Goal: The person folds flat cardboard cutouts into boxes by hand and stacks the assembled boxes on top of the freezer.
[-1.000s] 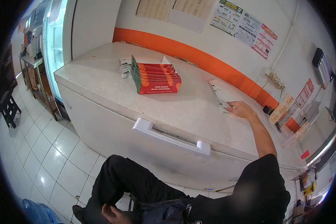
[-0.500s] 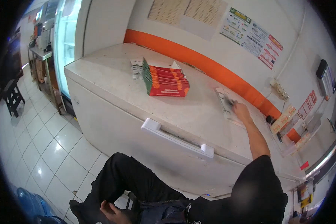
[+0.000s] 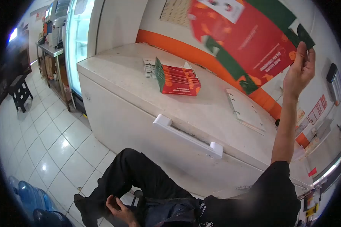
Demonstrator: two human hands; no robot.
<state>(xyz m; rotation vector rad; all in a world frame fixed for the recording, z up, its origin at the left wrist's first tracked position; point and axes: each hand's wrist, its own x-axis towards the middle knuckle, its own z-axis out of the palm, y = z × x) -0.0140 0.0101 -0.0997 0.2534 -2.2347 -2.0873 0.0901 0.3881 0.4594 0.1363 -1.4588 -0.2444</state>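
Raised at the upper right, my right hand (image 3: 300, 72) pinches the corner of a large flat red and green cardboard sheet (image 3: 246, 41). Below it, a flat stack of white-backed sheets (image 3: 244, 111) lies on the white chest freezer (image 3: 121, 68). Further left on the lid stands a row of folded red and green cartons (image 3: 181, 80), tightly lined up. My left hand (image 3: 121, 212) rests low by my lap, fingers slightly curled and apart, holding nothing visible.
A white handle (image 3: 187, 136) juts from the freezer's front. A lit display fridge (image 3: 79, 45), a metal table (image 3: 51, 51) and a black stool (image 3: 21, 92) are at the left. Blue water bottles (image 3: 34, 196) stand at the lower left. Papers hang on the wall.
My right hand has lifted a cardboard sheet from the flat stack and raised it high. My left hand stays by my lap. The view has shifted slightly left.
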